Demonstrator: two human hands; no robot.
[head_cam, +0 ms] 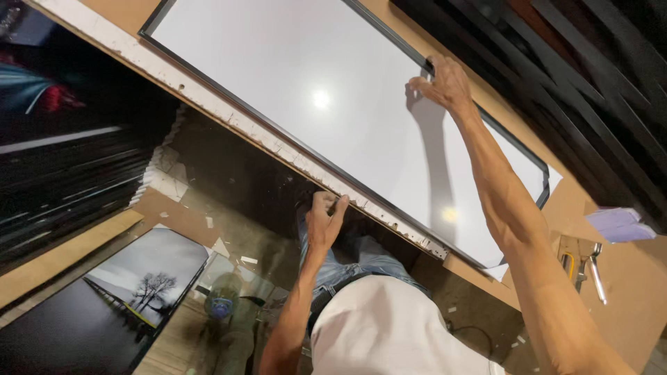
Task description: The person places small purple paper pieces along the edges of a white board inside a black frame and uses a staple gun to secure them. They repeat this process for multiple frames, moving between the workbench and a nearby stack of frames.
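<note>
From where I sit watching, the right hand (448, 85) is reached out across the bench (629, 292), its fingers curled down onto the far long edge of a black picture frame (278, 128), thumb and fingertips pinching the thin rail there, so it is closed on the frame's edge rather than spread flat. The left hand (324, 221) sits at the near edge of the bench, just under the frame's near rail, curled nearly into a fist with the thumb up; something small and dark seems to show between thumb and fingers, but I cannot tell what it is or whether it is truly gripped. The frame lies flat between my two hands, running long and narrow across the view, its far corner near the right. Its rails are slim and black, and inside them is a plain white sheet (299, 62), glossy enough to show two bright light spots; a bit of white sheet pokes out past the corner at the right. The bench top is brown board with a chipped white front edge (208, 97). Off to the right on it lie a staple gun (573, 253) and a pale lilac cloth (618, 223). Down on the floor at the left leans a print of a bare tree (149, 278)
</note>
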